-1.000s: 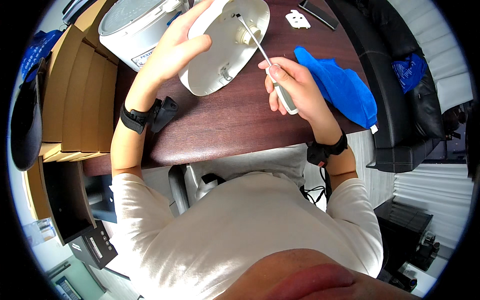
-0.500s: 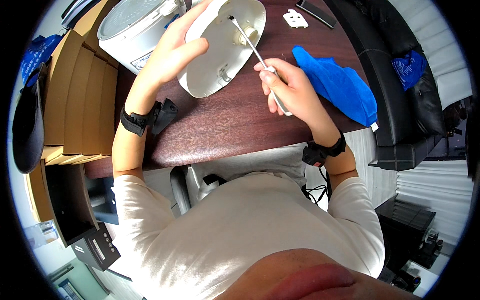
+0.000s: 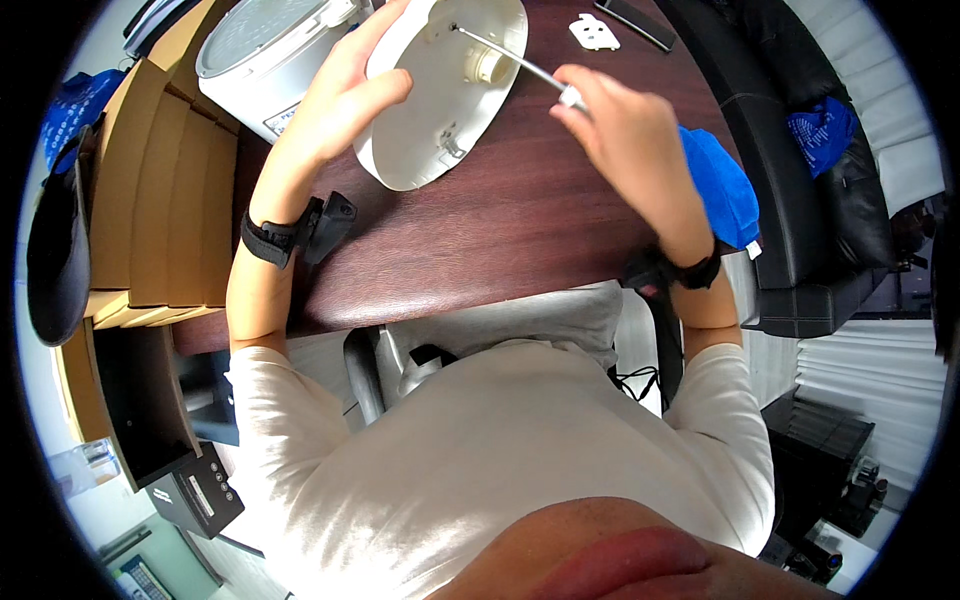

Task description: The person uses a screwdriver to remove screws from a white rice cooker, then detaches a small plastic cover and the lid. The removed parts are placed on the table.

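My left hand point(image 3: 355, 100) grips the far left edge of a white oval plastic cover point(image 3: 415, 125), thumb reaching over its rim. The cover's hollow inside faces me, showing a round raised collar point(image 3: 487, 66) and a small metal clip point(image 3: 452, 146). In my right hand point(image 3: 635, 135) is a screwdriver point(image 3: 515, 58), its handle mostly hidden by my fingers. The shaft slants up to the left across the cover, its tip at a small dark hole near the far end. Whether a screw sits in that hole is too small to tell.
A white round-topped appliance point(image 3: 265, 60) stands behind my left hand. A small white plastic part point(image 3: 594, 32) and a dark flat device point(image 3: 636, 22) lie at the far right. A blue cloth point(image 3: 718, 185) lies beside my right wrist. Cardboard boxes point(image 3: 170, 190) line the left.
My right hand has moved up and to the right, partly covering the blue cloth. The screwdriver now lies at a flatter slant, its tip still near the same spot. The cover has barely shifted.
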`<move>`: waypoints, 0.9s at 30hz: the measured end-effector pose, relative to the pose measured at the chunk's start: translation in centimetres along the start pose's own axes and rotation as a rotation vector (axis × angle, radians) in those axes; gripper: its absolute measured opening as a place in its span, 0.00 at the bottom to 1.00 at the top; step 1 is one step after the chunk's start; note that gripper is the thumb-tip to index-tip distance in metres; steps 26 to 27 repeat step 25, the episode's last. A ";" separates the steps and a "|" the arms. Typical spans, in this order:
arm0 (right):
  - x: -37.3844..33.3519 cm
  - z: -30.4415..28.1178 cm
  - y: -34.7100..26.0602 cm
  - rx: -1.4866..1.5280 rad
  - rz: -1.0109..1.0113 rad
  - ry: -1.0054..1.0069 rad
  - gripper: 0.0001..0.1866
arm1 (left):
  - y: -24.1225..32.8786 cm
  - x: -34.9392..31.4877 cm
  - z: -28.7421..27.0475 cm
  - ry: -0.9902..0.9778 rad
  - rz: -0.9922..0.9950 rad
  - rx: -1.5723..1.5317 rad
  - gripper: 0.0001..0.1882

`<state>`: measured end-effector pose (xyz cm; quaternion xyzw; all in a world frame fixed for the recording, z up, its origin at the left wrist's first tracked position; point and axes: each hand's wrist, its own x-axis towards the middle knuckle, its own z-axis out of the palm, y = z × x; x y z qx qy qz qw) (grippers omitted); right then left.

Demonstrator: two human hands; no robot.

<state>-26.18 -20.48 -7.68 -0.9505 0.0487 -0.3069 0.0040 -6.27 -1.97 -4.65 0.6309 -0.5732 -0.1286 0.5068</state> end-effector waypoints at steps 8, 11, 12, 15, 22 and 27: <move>3.3 -3.2 4.1 -0.185 -0.369 0.204 0.18 | -0.5 0.3 0.3 0.013 0.013 -0.026 0.41; 2.4 -2.8 4.0 0.060 -0.222 0.218 0.18 | -0.3 0.2 -0.1 0.002 -0.049 -0.019 0.41; 1.7 -2.3 3.9 0.175 -0.149 0.227 0.17 | -0.3 0.2 -0.1 0.003 -0.048 -0.019 0.41; -1.1 -0.6 1.9 0.873 0.349 -0.102 0.14 | -0.5 0.5 -0.1 0.012 -0.028 -0.027 0.41; -1.4 1.4 -1.7 1.321 0.538 -0.311 0.14 | -0.4 0.1 0.3 0.035 -0.008 0.018 0.41; -1.5 1.8 -1.8 1.313 0.502 -0.335 0.15 | -0.3 0.2 0.3 0.030 -0.020 0.007 0.41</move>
